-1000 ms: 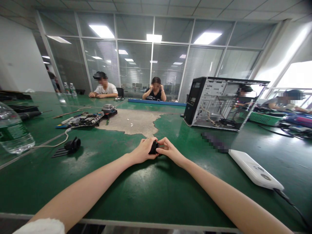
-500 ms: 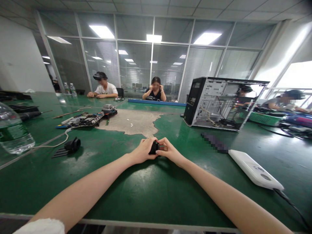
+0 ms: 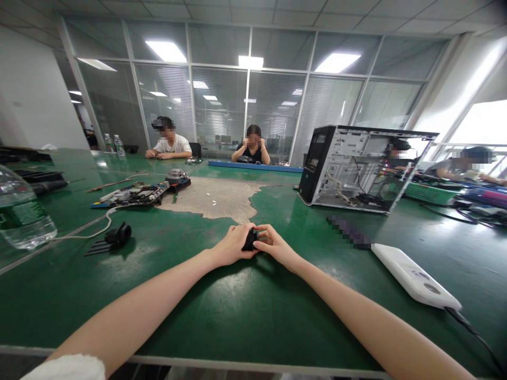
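Note:
Between my two hands, near the middle of the green table, is a small black part. Its exact kind does not show, since fingers cover much of it. My left hand is closed round its left side. From the right, the thumb and fingers of my right hand pinch its edge. Farther left on the table lies another black piece with a round end and several flat prongs.
A circuit board with parts lies at left, a white cable beside it. A water bottle stands far left. At right are an open computer case, a white power bank and a green basket. Several people sit around.
My hands and the black part stay in nearly the same place. A person seated at the back left has shifted their hands slightly.

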Action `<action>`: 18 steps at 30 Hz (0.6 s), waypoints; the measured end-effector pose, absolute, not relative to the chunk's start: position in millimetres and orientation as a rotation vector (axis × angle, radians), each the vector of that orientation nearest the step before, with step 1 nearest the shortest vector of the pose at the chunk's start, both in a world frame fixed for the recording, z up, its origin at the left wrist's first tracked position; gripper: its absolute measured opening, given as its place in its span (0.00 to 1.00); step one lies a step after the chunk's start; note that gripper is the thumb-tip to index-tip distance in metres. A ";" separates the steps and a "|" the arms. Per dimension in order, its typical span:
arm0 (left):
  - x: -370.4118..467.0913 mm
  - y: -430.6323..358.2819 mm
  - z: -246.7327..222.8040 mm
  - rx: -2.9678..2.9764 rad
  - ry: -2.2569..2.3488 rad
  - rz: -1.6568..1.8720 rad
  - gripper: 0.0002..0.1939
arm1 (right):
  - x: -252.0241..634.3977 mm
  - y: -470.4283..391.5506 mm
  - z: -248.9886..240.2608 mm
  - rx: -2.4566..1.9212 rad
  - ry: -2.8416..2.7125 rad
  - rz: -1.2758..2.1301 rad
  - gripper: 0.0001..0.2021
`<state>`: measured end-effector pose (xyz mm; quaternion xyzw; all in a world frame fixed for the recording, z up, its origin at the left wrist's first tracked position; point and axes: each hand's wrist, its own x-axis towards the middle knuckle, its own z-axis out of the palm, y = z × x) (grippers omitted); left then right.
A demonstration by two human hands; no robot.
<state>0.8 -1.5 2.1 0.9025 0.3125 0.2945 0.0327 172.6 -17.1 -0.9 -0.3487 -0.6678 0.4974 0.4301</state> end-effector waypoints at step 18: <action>1.4 -1.3 2.4 2.783 0.964 0.904 0.28 | 173.8 -17.0 0.6 -0.844 -1.641 1.271 0.18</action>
